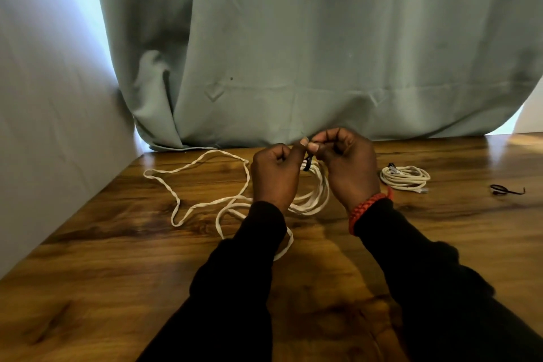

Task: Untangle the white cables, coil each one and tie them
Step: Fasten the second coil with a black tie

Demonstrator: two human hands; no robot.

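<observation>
On the wooden table [382,244], both hands' grips seemingly pinch a black tie [308,162] above the white cable [318,194].

Black long sleeves [435,282] cover both arms; a braided red-orange bracelet [367,209] circles the right wrist.

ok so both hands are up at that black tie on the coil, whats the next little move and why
Probably pull the black tie snug round the coil. Both the left hand and right hand pinch it above the bundled loops, so it looks mid-fastening. The long loose tail sprawling on the table may need winding in first; the finished coil shows the goal.
</observation>
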